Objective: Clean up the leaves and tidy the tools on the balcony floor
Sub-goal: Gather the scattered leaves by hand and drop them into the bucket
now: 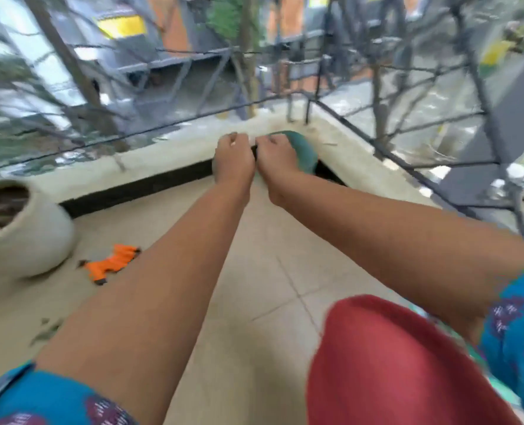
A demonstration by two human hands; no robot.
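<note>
**Both arms stretched out to the balcony corner**

Closest in, a knee in red cloth (401, 363) fills the lower right, and blue patterned sleeves (518, 326) end at the elbows on either side. A few small dry leaves (44, 331) lie scattered on the beige tiled balcony floor (254, 271) at the lower left.

A little further on, an orange hand tool (112, 263) lies flat on the floor, just beside a round off-white ceramic pot (31, 237) with dark soil inside.

Both bare forearms run forward, nearly straight, converging toward the corner where the low pale ledge (168, 154) turns. The left hand (233, 162) has its fingers curled into a loose fist, knuckles up; whether it pinches anything is too blurred to tell. The right hand (277, 161) sits right against it, fingers curled over the near edge of a teal-green rounded plastic object (302, 151), perhaps a dustpan or small bin, which rests in the corner against the ledge. Something dark shows between the two hands, but its shape cannot be made out.

Beyond the ledge, a thin black metal railing (408, 167) rises, with bare branches and blurred buildings behind it.
</note>
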